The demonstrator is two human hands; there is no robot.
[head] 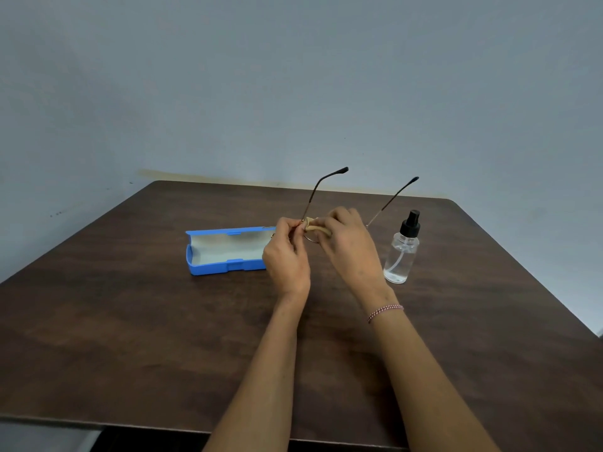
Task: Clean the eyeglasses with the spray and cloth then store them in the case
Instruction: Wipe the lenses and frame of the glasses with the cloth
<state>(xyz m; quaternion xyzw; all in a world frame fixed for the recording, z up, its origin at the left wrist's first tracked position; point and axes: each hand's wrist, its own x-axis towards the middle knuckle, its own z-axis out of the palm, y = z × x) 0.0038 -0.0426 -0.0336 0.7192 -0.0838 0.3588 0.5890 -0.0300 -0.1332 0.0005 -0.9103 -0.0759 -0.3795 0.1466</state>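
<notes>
Left hand [287, 256] pinched the thin metal eyeglasses [314, 199] at the frame corner, near the hinge, thumb and fingers closed on it. Right hand [350, 243] was curled around a folded beige cloth [318, 228], which it pressed onto one lens; how far the fingers wrapped behind the lens could not be seen. Both hands held the glasses in the air above the middle of a dark brown wooden desk [163, 321]. The two temple arms were unfolded and pointed away from the person, toward about one o'clock, their dark tips raised against a plain grey-blue wall [293, 76].

At nine o'clock from the hands, just beside the left hand, a blue hard plastic case [225, 252] lay open on the desk, showing a pale lining. At three o'clock from the hands, a small clear spray bottle [400, 252] with a black pump top stood upright, near the right wrist but apart from it. A red and white braided bracelet [385, 312] circled that wrist.

The wiping step looked to be in hand, with storing not yet done. The glasses appeared light and springy, with wire-thin arms that would bend if squeezed or twisted. The rim near the hinge or the bridge seemed the safest hold, keeping bare fingers off the lenses. The cloth was soft and limp, so it needed bunching to press firmly. The arms would likely need folding before the glasses fit the case.
</notes>
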